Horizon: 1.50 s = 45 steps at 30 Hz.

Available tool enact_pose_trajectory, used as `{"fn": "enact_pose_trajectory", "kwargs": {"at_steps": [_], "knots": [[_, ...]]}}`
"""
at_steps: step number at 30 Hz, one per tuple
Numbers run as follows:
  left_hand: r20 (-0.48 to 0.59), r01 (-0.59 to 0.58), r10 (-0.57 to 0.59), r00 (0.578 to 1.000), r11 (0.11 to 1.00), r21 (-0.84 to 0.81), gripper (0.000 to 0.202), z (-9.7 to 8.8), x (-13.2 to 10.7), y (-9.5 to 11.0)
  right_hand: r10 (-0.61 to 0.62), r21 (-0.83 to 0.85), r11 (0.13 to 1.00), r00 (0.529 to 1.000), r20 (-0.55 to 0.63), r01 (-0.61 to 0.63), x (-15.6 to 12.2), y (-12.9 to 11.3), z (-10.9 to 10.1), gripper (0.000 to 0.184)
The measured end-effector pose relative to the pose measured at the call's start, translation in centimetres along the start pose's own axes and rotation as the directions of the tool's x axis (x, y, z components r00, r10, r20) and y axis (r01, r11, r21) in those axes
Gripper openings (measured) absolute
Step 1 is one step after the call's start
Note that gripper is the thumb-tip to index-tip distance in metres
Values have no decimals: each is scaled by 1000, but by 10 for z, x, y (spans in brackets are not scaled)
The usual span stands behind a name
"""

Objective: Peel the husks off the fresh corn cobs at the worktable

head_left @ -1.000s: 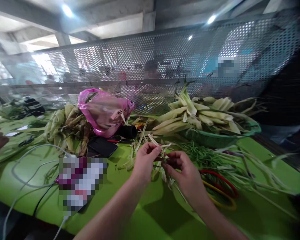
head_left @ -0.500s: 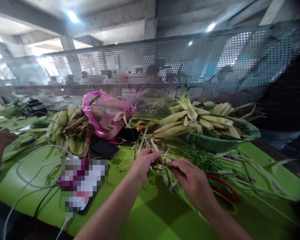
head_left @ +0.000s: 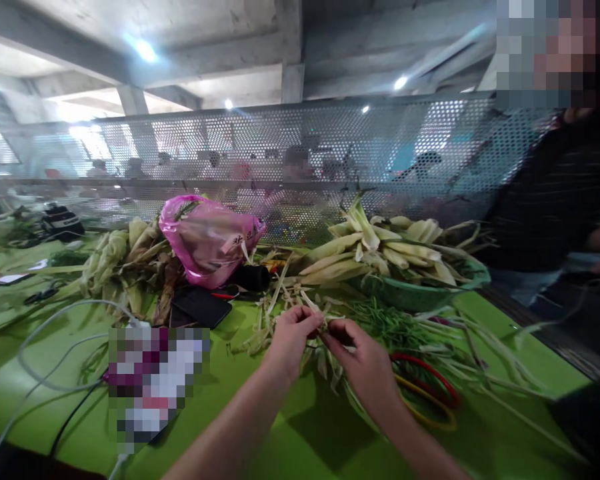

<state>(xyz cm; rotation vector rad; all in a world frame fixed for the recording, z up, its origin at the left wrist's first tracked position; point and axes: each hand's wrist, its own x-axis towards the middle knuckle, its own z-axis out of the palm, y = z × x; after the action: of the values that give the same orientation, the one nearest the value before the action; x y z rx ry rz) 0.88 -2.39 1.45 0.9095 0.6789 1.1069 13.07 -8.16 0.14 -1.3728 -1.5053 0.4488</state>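
My left hand is closed, thumb and fingers pinching a small bunch of pale corn husk strips over the middle of the green table. Close by on its right, my right hand pinches the same strips, its fingertips almost meeting those of the left. Loose ends of the strips hang below both hands. How the strips are joined between the fingertips is hidden. Just right of my right hand lie red-handled scissors, or a similar red loop, and a yellow loop.
A green basket heaped with corn husks stands at the back right. Shredded green strands lie before it. Further left are a pink plastic bag, a black phone, a husk pile and white cables. A person stands at right.
The view has shifted slightly to the right. A person's upper body has come into view at right, and the other person's hand at the left edge has nearly left it. My fingertips are closer together.
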Motion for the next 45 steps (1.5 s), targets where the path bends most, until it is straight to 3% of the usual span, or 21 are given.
{"fn": "enact_pose_trajectory", "kwargs": {"at_steps": [4, 7, 10, 14, 17, 20, 24, 27, 29, 32, 35, 38, 45], "knots": [[39, 92, -93, 995, 996, 13, 34, -2, -1, 2, -222, -186, 957, 975, 21, 222, -2, 3, -6, 17], [79, 200, -200, 977, 980, 1, 31, -7, 0, 2, -413, -363, 833, 906, 93, 417, -3, 2, -10, 17], [101, 246, -244, 965, 969, -8, 30, -13, 2, 2, -445, -418, 787, 886, 128, 455, -3, 3, -10, 17], [128, 182, -179, 975, 983, -8, 32, -16, 4, 2, -222, -269, 933, 970, 96, 239, -2, 2, -10, 16], [116, 129, -130, 985, 992, 13, 32, -15, 3, 3, -109, -162, 980, 993, 42, 114, -3, -1, -10, 18], [93, 104, -107, 990, 994, 37, 32, -12, 1, 4, -129, -168, 978, 992, -10, 126, -5, -2, -6, 19], [87, 85, -91, 992, 993, 78, 35, -9, -1, 7, -236, -304, 930, 970, -61, 207, -7, 1, -4, 16], [77, 81, -89, 993, 992, 99, 35, -9, -1, 9, -269, -338, 909, 963, -31, 243, -6, 2, -6, 15], [77, 113, -118, 990, 991, 72, 35, -9, -2, 9, -202, -254, 947, 979, 0, 196, -4, 0, -7, 15], [86, 93, -94, 992, 996, 13, 35, -7, -2, 8, 12, 61, 998, 999, 49, -16, 0, -2, -7, 20], [77, -10, 8, 997, 1000, 16, 35, -6, 0, 8, 222, 355, 897, 964, 148, -261, 3, -4, -5, 33], [64, -62, 58, 996, 996, 63, 33, -7, 3, 9, 359, 450, 792, 911, 204, -413, 3, -4, -3, 37], [105, -165, 143, 984, 954, 250, 22, -1, -2, 3, 447, 544, 656, 850, 278, -523, 6, 4, -2, 38]]}}
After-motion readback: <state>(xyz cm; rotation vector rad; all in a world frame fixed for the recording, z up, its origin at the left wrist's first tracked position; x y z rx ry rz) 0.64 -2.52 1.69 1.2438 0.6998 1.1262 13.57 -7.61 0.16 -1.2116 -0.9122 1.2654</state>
